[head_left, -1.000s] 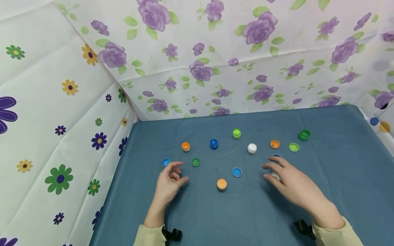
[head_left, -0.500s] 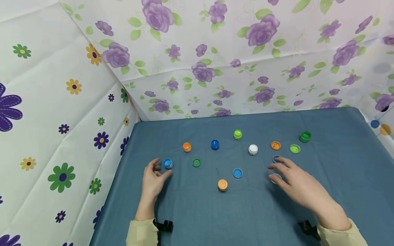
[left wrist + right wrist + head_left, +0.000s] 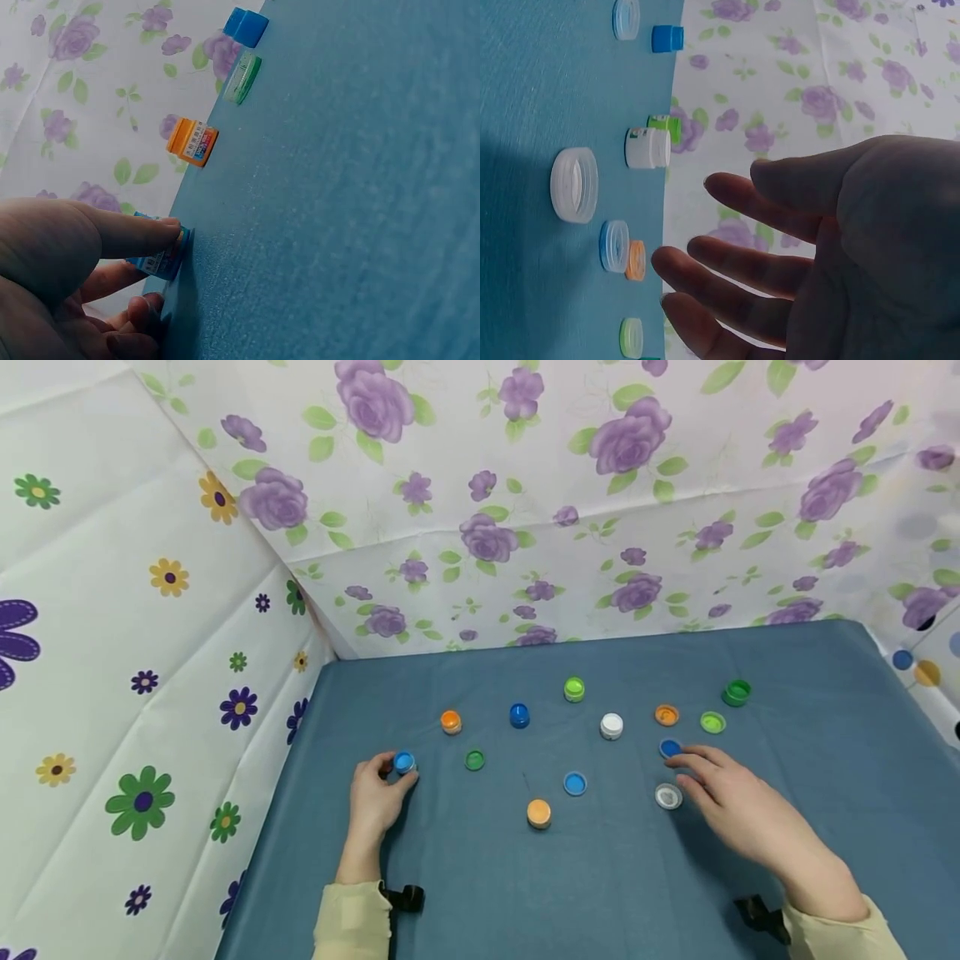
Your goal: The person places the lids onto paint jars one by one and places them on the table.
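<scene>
At the left of the table, my left hand (image 3: 375,797) holds a small light blue paint jar (image 3: 404,763) between thumb and fingers. In the left wrist view the thumb lies across the printed label of this jar (image 3: 159,264), which stands at the table surface. My right hand (image 3: 742,810) hovers over the right side with loosely bent fingers and nothing in them. Its fingertips are beside a dark blue lid (image 3: 670,748), and an upturned white lid (image 3: 669,796) lies just left of the hand. The right wrist view shows the fingers (image 3: 727,300) spread apart.
Several paint jars stand around: orange (image 3: 451,722), dark blue (image 3: 519,716), light green (image 3: 573,689), white (image 3: 611,727), green (image 3: 737,693) and pale orange (image 3: 538,813). Loose lids are green (image 3: 474,760), light blue (image 3: 575,783), orange (image 3: 667,715) and light green (image 3: 713,722). Flowered cloth walls border the table.
My left hand has moved left, gone round the light blue jar and taken hold of it. The right hand has drifted slightly right, uncovering the white and dark blue lids.
</scene>
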Demonstrator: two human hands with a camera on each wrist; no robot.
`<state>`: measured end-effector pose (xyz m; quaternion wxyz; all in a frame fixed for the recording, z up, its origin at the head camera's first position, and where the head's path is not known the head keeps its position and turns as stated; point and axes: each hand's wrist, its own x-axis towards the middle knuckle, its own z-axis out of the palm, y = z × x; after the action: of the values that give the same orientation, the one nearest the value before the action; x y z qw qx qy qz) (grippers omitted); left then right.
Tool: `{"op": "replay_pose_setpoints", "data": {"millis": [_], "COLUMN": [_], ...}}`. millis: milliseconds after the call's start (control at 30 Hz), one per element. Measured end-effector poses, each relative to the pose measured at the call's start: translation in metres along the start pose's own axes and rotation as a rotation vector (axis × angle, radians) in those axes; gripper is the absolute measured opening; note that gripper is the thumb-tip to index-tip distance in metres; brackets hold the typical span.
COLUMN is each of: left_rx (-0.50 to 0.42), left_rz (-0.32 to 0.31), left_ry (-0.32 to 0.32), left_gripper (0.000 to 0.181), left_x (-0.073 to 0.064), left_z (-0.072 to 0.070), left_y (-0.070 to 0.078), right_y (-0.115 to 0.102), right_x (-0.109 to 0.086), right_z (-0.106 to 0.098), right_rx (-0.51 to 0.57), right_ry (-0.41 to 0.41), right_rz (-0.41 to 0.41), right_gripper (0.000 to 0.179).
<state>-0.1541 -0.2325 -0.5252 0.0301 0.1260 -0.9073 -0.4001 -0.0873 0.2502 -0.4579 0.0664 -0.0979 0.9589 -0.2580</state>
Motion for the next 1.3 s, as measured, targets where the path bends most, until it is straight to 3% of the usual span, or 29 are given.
{"op": "replay_pose_setpoints", "data": {"millis": [567, 900, 1067, 1300], "left_rx": [-0.005, -0.170, -0.247, -0.495], "left_rz": [0.027, 0.003, 0.087, 0.253], "left_ry": [0.055, 0.106, 0.105, 0.059], "left_gripper": [0.041, 0.035, 0.036, 0.035], "left_x": [-0.003, -0.006, -0.008, -0.015], "left_z": [-0.001, -0.003, -0.001, 0.011], "left_y": [0.003, -0.001, 0.000, 0.010], "right_y": [0.006, 0.009, 0.010, 0.005], "right_x": [-0.001, 0.000, 0.001, 0.005], "right_z": [-0.002, -0.001, 0.000, 0.005], "right_rx": [0.034, 0.022, 0.022, 0.040], "right_ry": [-0.030, -0.043, -0.055, -0.086], "right_rz": [0.062, 0.080, 0.080, 0.072], "right_gripper": [0.042, 0.044, 0.043, 0.044]}}
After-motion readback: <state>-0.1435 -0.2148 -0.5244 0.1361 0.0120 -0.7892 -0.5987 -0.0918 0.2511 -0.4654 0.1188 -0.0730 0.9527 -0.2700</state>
